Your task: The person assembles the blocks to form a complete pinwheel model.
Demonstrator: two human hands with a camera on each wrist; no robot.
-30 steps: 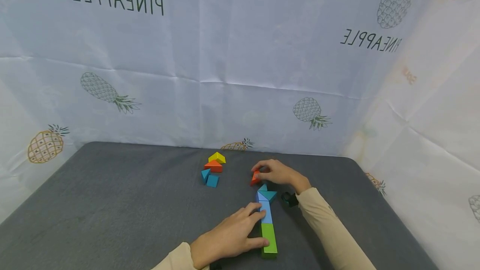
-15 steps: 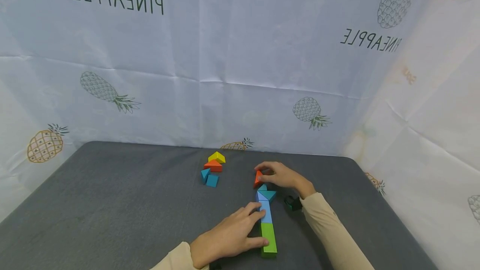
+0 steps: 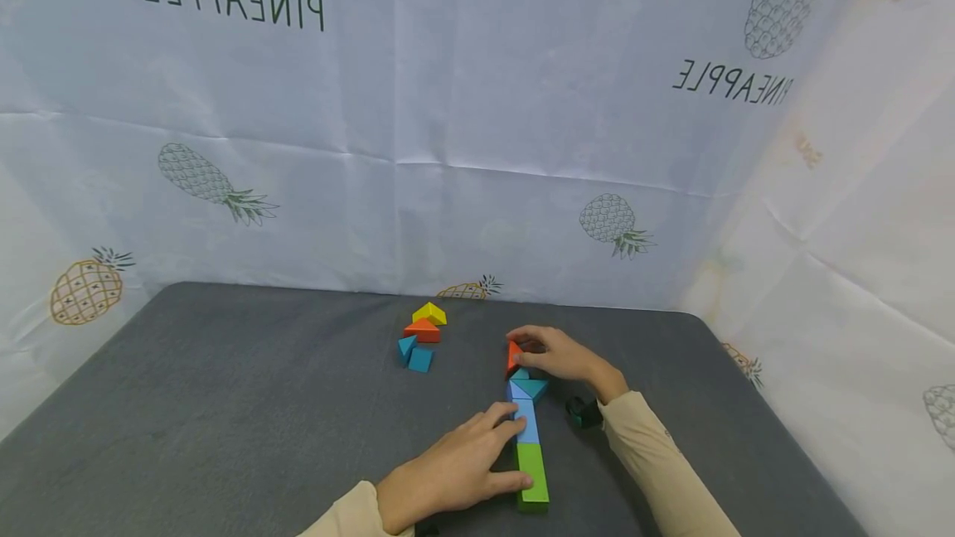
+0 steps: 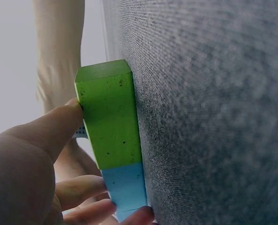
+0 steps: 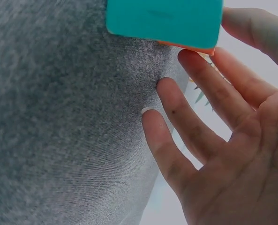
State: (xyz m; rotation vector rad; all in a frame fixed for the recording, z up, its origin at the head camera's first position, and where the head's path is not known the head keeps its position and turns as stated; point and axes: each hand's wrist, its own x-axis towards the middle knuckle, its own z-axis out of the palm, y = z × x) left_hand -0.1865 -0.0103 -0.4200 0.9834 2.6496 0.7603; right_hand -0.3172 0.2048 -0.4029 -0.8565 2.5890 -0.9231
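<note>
A row of toy blocks lies on the dark table: a green block [image 3: 532,483] nearest, a light blue block [image 3: 526,421] beyond it, then blue and teal triangular blocks [image 3: 532,388]. My left hand [image 3: 455,471] rests along the row, thumb on the green block [image 4: 111,122] and fingertips at the light blue block [image 4: 124,183]. At the far end, my right hand [image 3: 559,353] pinches a red triangular block [image 3: 512,357] between thumb and fingers, by the small teal block [image 3: 520,374]. In the right wrist view a teal block [image 5: 164,18] hides most of the orange-red one [image 5: 204,50].
Left of the row, farther back, stand a yellow triangular block [image 3: 430,314], another red triangular block [image 3: 422,331] and two blue blocks [image 3: 420,360]. A pineapple-print cloth [image 3: 477,106] hangs behind the table [image 3: 224,404].
My right hand has moved the red triangular block slightly right and turned it more upright, toward the row's far end. The left hand has stayed in place.
</note>
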